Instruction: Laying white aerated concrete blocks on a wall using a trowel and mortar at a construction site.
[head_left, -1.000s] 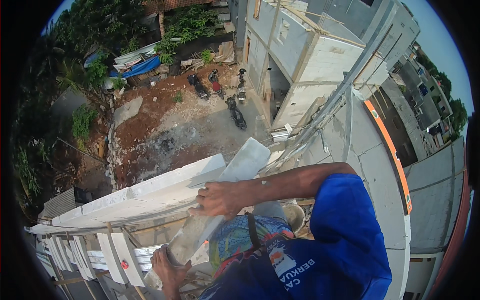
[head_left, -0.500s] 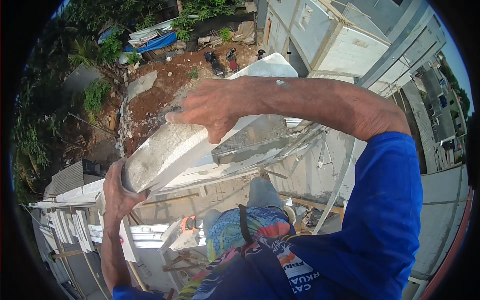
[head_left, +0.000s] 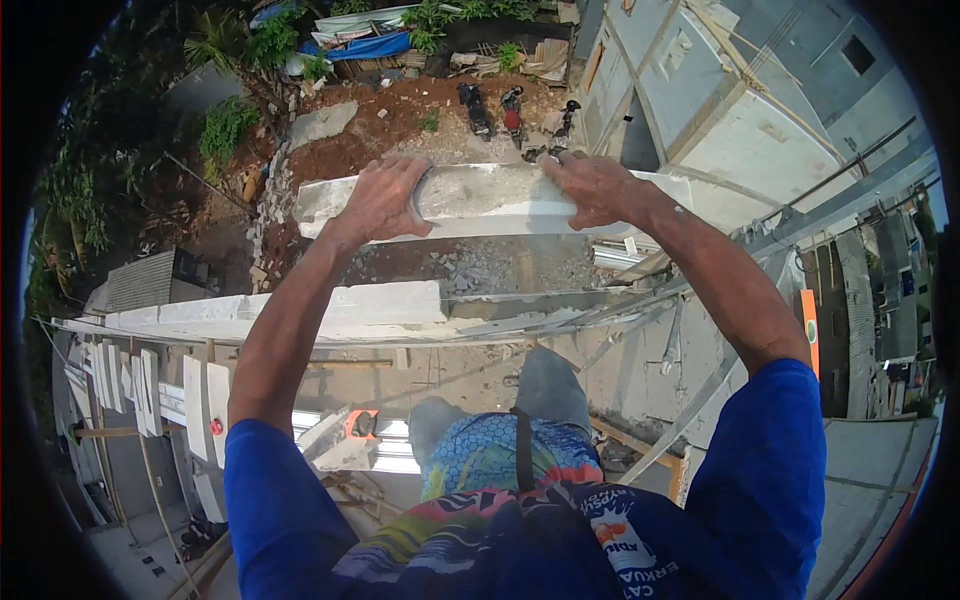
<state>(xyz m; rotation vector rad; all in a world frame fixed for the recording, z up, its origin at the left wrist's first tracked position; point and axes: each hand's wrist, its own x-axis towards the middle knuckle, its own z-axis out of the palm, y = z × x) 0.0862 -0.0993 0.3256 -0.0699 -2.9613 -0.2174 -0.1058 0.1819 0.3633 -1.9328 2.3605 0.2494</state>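
A long white block (head_left: 490, 200) with grey mortar on its top face is held level in front of me, high above the ground. My left hand (head_left: 385, 195) grips its left part from above. My right hand (head_left: 595, 185) grips it toward the right end. Just below the block runs the top of a white block wall (head_left: 300, 310), with a gap between them. My blue sleeves and patterned shorts fill the lower part of the view.
Far below lie red earth, rubble and parked motorbikes (head_left: 495, 110). A white building (head_left: 720, 110) stands at upper right. Metal scaffold bars (head_left: 690, 260) run to the right. Stacked white blocks (head_left: 150, 390) and an orange tool (head_left: 360, 425) sit at lower left.
The block has swung from tilted to level and moved forward, away from me. My left hand shifted from its lower end to its top. The view has tilted down.
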